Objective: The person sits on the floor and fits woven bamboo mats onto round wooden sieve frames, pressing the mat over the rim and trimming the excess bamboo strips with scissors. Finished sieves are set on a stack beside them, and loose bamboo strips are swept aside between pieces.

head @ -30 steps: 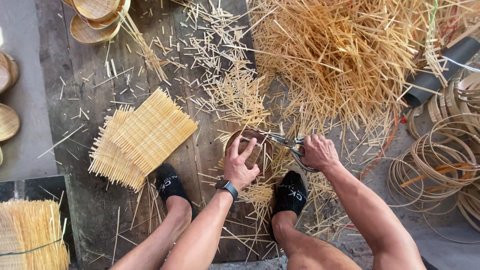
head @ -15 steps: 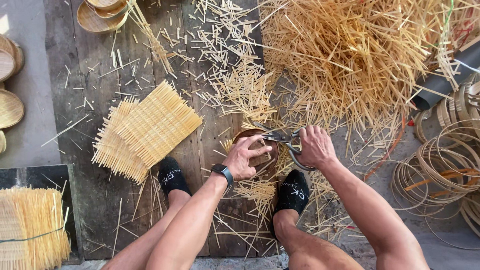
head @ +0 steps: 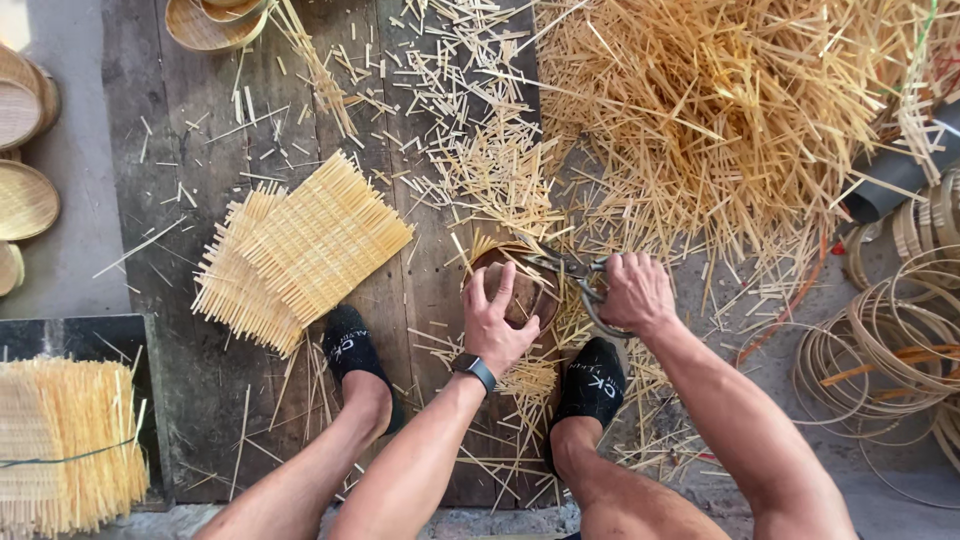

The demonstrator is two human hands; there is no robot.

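Observation:
My left hand [head: 497, 318] presses down on a small round brown woven piece [head: 528, 296] with bamboo strips sticking out from under it. My right hand [head: 634, 290] grips the handles of metal shears [head: 566, 270], whose blades point left at the edge of the round piece. Both hands work above a dark wooden board [head: 180, 150], between my two feet in black socks [head: 352, 345]. A smartwatch sits on my left wrist.
A stack of square woven bamboo mats [head: 300, 250] lies left of my hands. A big heap of cut bamboo strips [head: 730, 110] fills the upper right. Coiled bamboo hoops [head: 890, 350] lie right, round baskets [head: 25, 200] left, a tied bundle [head: 60, 440] lower left.
The view has shifted slightly. My left hand has turned the round piece a little while the shears stay at its edge in my right hand.

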